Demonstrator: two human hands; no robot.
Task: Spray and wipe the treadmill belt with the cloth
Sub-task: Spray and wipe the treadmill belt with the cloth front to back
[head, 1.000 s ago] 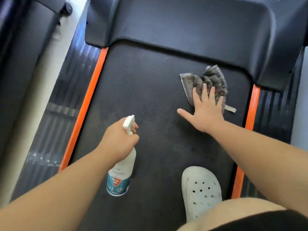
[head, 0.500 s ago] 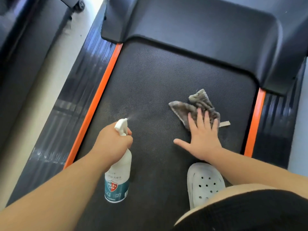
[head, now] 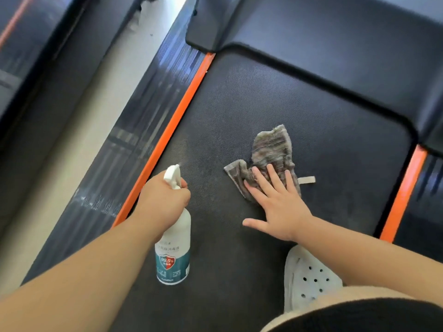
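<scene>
Shifted: crumpled grey striped cloth [head: 271, 154], now mid black textured treadmill belt [head: 239, 104], pressed under our flat right hand [head: 280, 207]. Our left hand [head: 163, 202] stays clenched round white plastic spray bottle [head: 173, 248], nozzle aimed at left belt strip; we judge that strip due for wiping next.

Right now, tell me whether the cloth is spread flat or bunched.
Bunched: the cloth lies crumpled in folds on the belt, the right hand pressing flat on its near part.

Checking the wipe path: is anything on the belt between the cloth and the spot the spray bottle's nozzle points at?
Nothing visible. The belt lies bare between the cloth under the right hand and the spray bottle in the left hand. The white shoe sits nearer the person, outside that path.
</scene>
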